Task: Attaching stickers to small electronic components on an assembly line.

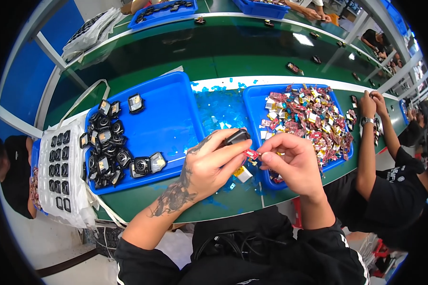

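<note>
While left hand [209,164] grips one black part [235,137], right hand [292,164] pinches one red tab [251,153].

1. Left tray [176,102] sat left of right tray [252,102], film scraps [221,109] between them.
2. Modules [107,147] lay in left tray's left half; packets [309,118] filled right tray.
3. White rack [62,171] stood left of both.
4. Belt [223,52] ran behind.

Left hand [209,166] holds a black part [235,137]; right hand [292,161] pinches a red tab [251,153].
</note>
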Motion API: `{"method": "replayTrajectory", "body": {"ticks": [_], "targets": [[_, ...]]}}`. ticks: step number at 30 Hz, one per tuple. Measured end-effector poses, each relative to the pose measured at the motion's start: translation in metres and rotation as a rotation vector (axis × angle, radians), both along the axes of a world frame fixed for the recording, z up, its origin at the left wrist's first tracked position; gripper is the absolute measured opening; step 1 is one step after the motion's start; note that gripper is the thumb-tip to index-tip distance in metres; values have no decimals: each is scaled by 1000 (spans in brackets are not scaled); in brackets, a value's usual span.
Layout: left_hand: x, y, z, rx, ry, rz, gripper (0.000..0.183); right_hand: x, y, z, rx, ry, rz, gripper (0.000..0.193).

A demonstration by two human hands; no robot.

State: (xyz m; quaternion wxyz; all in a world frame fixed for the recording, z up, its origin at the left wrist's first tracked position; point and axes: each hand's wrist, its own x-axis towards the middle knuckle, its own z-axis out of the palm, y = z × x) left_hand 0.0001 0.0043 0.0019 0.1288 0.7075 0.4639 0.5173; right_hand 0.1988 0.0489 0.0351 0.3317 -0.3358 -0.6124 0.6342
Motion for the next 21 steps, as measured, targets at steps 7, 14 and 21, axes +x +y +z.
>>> {"method": "replayTrajectory", "body": {"ticks": [7,14,21], "targets": [[3,0,2,21,53,9,28,1,-2,0,102,-50,-25,9],[-4,-2,6,-281,-120,-202,16,-1,6,0,649,-262,-33,6],[-4,-2,3,-605,-332,-261,13,0,9,-3,88,-184,91,9]]}}
